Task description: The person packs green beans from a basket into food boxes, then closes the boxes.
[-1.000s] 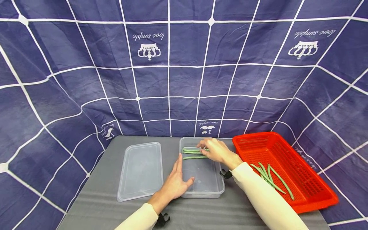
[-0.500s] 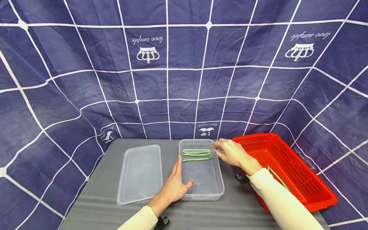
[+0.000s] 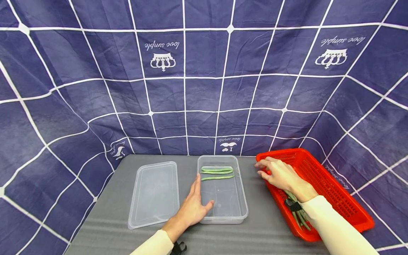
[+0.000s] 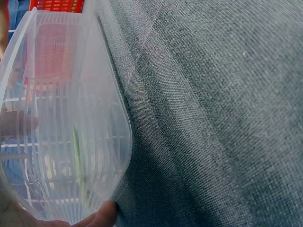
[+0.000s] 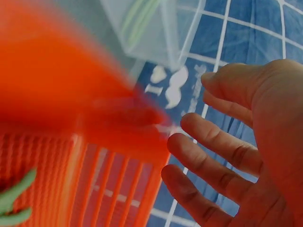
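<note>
My left hand (image 3: pixel 193 209) holds the left side of a clear plastic container (image 3: pixel 223 205), its fingers along the outer wall and its thumb over the rim. Green beans (image 3: pixel 217 171) lie crosswise at the container's far end. With its fingers spread and nothing in them, my right hand (image 3: pixel 278 173) is over the left rim of a red slotted basket (image 3: pixel 334 198). More green beans (image 3: pixel 300 217) lie in that basket, partly hidden under my right wrist. In the right wrist view, the fingers (image 5: pixel 208 132) are apart beside the basket's end wall.
A clear flat lid (image 3: pixel 154 194) lies on the grey tabletop (image 3: pixel 188 237), left of the container. Behind and at both sides hangs a blue cloth (image 3: pixel 204 92) with white lines. A narrow strip of table separates the container from the basket.
My right hand has let go of a green bean in the container and moved right, out over the basket's rim. My left hand stays on the container.
</note>
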Available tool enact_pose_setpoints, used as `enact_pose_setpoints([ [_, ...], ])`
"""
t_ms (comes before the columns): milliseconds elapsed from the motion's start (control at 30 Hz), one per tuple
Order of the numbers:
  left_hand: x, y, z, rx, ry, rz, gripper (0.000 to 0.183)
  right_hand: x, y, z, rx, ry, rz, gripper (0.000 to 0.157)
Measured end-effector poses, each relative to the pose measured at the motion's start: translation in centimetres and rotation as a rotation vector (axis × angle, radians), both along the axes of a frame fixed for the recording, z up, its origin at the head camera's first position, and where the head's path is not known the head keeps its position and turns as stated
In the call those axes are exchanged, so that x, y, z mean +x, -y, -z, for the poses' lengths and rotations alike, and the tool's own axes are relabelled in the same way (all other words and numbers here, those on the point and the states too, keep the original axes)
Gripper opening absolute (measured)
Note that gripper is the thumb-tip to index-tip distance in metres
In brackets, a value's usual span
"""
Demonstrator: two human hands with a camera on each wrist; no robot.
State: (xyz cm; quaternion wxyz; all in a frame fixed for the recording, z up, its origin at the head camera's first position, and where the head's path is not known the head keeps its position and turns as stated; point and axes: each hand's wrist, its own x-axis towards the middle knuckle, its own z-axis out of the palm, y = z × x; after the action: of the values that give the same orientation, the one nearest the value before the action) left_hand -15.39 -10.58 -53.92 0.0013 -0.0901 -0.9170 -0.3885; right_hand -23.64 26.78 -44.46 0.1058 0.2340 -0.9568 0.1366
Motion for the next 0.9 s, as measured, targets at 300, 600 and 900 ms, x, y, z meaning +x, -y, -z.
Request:
enact_pose_setpoints([
  [300, -0.1, 0.0, -0.1, 0.003, -0.019, -0.003, 0.122, 0.6, -4.9, 0.8, -0.004, 0.002, 0.047, 0.032],
  [600, 0.1, -0.1, -0.2, 0.01, -0.021, -0.006, 0.122, 1.1, -8.6, 3.2, -0.009, 0.035, 0.01, 0.036],
  [900, 0.1, 0.0, 0.0, 0.008, -0.026, -0.009, 0.122, 1.3, -10.8, 5.1, -0.076, 0.273, -0.113, 0.054],
])
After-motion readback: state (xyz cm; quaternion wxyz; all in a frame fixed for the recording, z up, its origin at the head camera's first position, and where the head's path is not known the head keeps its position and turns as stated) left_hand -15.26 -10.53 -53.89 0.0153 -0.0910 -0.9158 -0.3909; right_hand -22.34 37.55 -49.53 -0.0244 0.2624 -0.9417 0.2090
